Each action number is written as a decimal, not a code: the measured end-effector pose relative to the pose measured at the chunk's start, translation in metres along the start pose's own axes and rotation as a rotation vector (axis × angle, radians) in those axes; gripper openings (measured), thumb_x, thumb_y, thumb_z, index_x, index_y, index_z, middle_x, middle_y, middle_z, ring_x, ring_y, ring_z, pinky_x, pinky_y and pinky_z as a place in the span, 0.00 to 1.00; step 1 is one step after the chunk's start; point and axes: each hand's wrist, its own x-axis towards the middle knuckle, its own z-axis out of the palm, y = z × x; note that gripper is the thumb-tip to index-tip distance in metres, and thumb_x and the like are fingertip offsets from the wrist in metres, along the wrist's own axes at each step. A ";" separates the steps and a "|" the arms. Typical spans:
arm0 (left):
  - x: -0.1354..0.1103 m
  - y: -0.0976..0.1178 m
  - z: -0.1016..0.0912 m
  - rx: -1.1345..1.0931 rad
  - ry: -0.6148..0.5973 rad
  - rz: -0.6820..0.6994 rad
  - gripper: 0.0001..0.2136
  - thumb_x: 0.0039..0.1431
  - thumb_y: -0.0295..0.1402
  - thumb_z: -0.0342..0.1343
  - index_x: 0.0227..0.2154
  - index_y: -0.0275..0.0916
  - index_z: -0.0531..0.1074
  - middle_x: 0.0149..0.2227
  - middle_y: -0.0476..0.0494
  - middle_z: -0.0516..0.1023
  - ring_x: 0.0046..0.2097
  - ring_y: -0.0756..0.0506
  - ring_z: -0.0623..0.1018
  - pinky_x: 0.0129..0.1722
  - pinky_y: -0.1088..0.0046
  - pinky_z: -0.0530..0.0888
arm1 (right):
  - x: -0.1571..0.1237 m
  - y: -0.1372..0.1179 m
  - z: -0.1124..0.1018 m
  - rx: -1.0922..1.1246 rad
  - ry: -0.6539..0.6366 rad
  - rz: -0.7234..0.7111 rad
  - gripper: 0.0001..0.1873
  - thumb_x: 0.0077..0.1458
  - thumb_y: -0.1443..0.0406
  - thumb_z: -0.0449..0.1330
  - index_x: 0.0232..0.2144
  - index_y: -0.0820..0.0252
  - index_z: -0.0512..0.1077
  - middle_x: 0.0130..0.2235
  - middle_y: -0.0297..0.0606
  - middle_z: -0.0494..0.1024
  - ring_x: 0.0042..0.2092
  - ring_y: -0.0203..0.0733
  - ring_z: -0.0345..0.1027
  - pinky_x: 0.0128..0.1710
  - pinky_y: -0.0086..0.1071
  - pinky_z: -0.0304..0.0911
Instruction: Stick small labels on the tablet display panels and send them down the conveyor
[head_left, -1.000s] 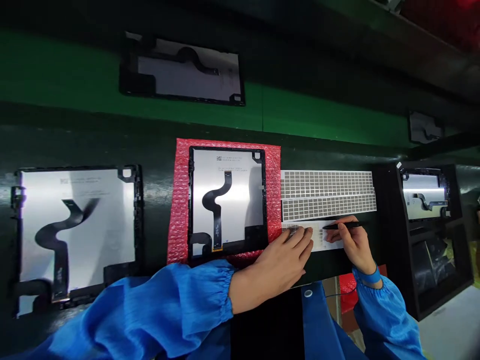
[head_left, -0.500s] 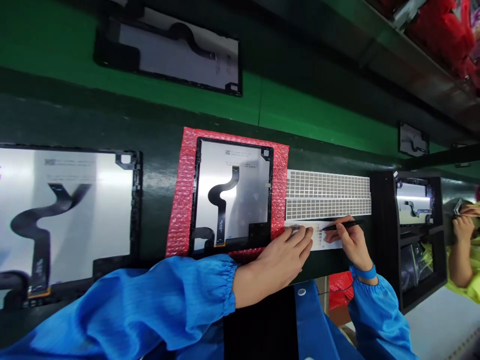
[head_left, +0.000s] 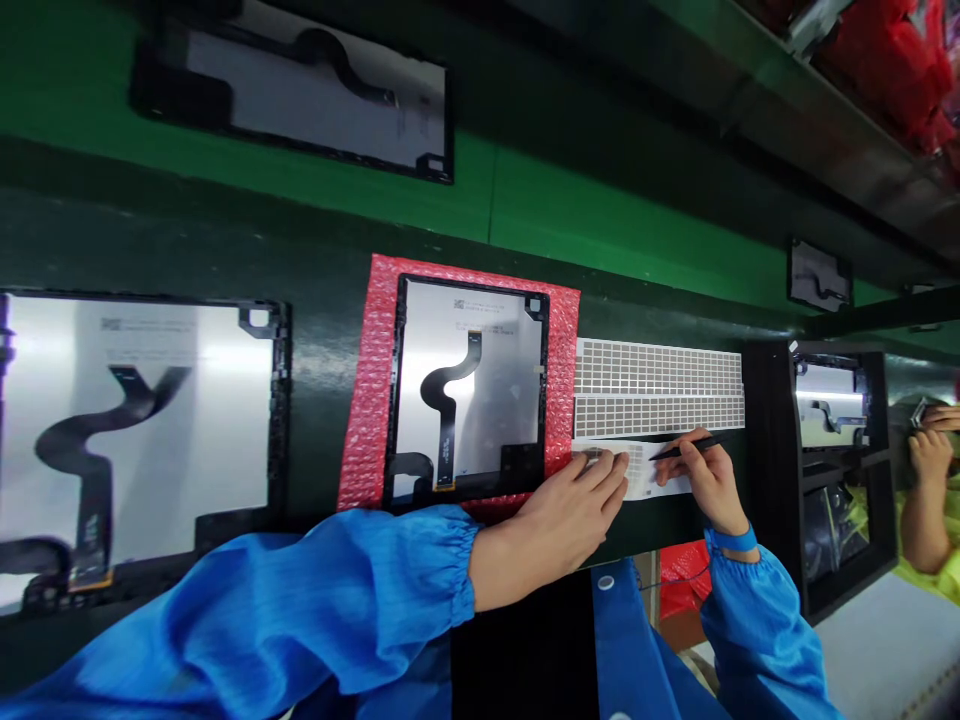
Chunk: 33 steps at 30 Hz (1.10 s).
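Observation:
My left hand [head_left: 564, 508] lies palm down with its fingers stretched over the left part of a small white label sheet [head_left: 636, 489], holding it against the dark bench. My right hand [head_left: 703, 476] pinches slim black tweezers [head_left: 691, 447], whose tip points left and is close to the small grey labels on that sheet. Just beyond are two larger sheets of small grey labels [head_left: 660, 370]. Left of them, a display panel [head_left: 495, 400] with a black S-shaped flex cable [head_left: 442, 395] rests on pink bubble wrap [head_left: 365, 400].
A larger-looking display panel [head_left: 225, 420] lies on the bench at left. Behind, a green belt [head_left: 585, 225] carries another panel [head_left: 337, 115]. A black divided rack [head_left: 772, 450] stands at right, holding a panel. A co-worker's hand [head_left: 932, 455] shows at the right edge.
The panels on the green belt have shifted left. The tweezers in my right hand have drawn slightly right, away from the labels. My left hand stays on the sheet.

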 end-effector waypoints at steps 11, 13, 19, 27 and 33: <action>-0.022 -0.007 -0.027 -0.079 0.153 0.024 0.21 0.69 0.44 0.58 0.55 0.31 0.76 0.60 0.31 0.78 0.62 0.34 0.74 0.62 0.58 0.66 | 0.018 -0.069 0.047 0.130 0.018 -0.177 0.12 0.71 0.54 0.60 0.38 0.54 0.70 0.27 0.32 0.82 0.23 0.43 0.79 0.26 0.38 0.77; -0.037 -0.008 -0.042 -0.099 0.118 0.011 0.17 0.70 0.44 0.58 0.47 0.33 0.78 0.46 0.35 0.82 0.51 0.37 0.80 0.56 0.59 0.71 | 0.029 -0.083 0.084 0.164 -0.026 -0.220 0.11 0.72 0.54 0.60 0.39 0.53 0.70 0.28 0.33 0.84 0.25 0.45 0.81 0.27 0.38 0.78; -0.083 -0.045 -0.059 -0.113 0.043 -0.322 0.22 0.68 0.42 0.58 0.56 0.31 0.75 0.38 0.34 0.84 0.40 0.36 0.84 0.54 0.53 0.73 | 0.069 -0.106 0.205 0.165 -0.168 -0.235 0.17 0.70 0.47 0.60 0.43 0.52 0.68 0.32 0.36 0.86 0.30 0.45 0.84 0.31 0.39 0.82; -0.094 -0.108 -0.048 -0.355 0.133 -0.467 0.18 0.68 0.42 0.54 0.55 0.38 0.74 0.40 0.41 0.85 0.48 0.35 0.84 0.66 0.43 0.68 | 0.109 -0.112 0.247 0.127 -0.204 -0.233 0.18 0.70 0.47 0.60 0.44 0.55 0.68 0.34 0.37 0.86 0.32 0.43 0.85 0.30 0.34 0.81; -0.098 -0.113 -0.046 -0.587 0.173 -0.528 0.16 0.66 0.43 0.51 0.51 0.46 0.76 0.36 0.50 0.83 0.52 0.35 0.83 0.61 0.42 0.70 | 0.109 -0.110 0.249 0.110 -0.227 -0.202 0.16 0.71 0.50 0.61 0.44 0.55 0.70 0.34 0.35 0.86 0.33 0.41 0.85 0.32 0.32 0.81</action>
